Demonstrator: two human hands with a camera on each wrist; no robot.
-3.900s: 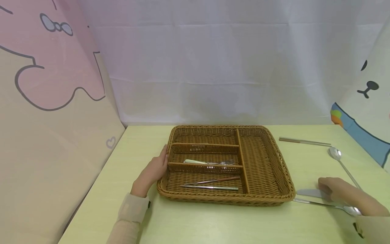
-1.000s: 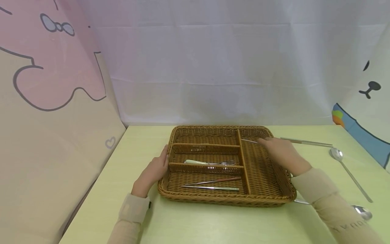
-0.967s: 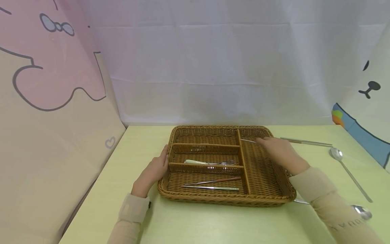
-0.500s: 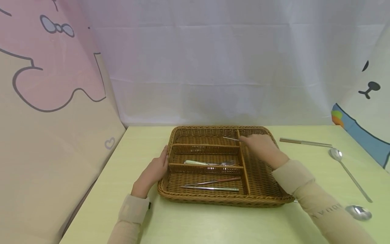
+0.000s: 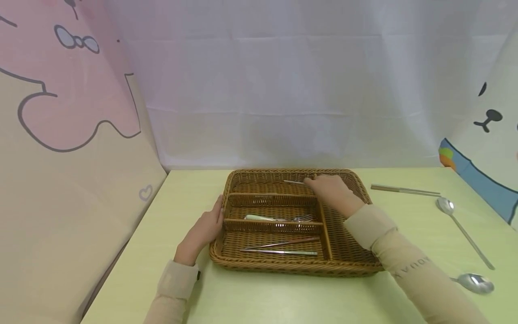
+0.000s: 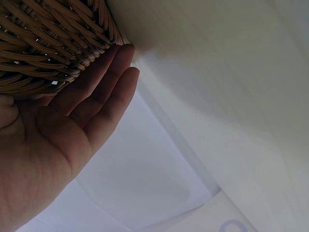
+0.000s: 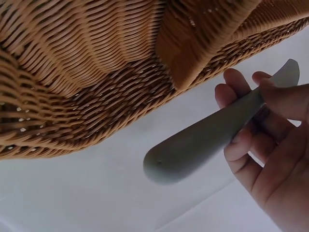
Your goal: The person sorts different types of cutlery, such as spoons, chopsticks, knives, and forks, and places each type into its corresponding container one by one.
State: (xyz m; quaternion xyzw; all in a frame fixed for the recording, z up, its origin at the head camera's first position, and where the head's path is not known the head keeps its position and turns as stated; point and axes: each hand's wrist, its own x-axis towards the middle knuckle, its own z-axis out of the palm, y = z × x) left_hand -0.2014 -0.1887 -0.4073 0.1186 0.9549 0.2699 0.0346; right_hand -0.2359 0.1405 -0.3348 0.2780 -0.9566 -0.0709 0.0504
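My right hand [image 5: 329, 191] is above the back right of a brown wicker cutlery basket [image 5: 279, 265]. It pinches a table knife [image 7: 203, 135], whose pale green handle and short blade show in the right wrist view. In the head view only the thin blade [image 5: 292, 182] shows, over the back left compartment. My left hand [image 5: 204, 227] rests against the basket's left wall, its fingers nearly straight in the left wrist view. A fork with a pale green handle [image 5: 259, 218] lies in the middle compartment. Two chopsticks [image 5: 279, 252] lie in the front one.
On the table right of the basket are a pair of chopsticks [image 5: 404, 190] and a long-handled spoon [image 5: 445, 205]. Nearer the front lies another spoon [image 5: 476, 284], its handle mostly behind my right sleeve [image 5: 408, 265]. A white cloth [image 5: 259, 99] hangs behind the table.
My right hand has picked up the knife from the table on the right and carried it left over the basket's divider. The left hand has stayed at the basket's left side.
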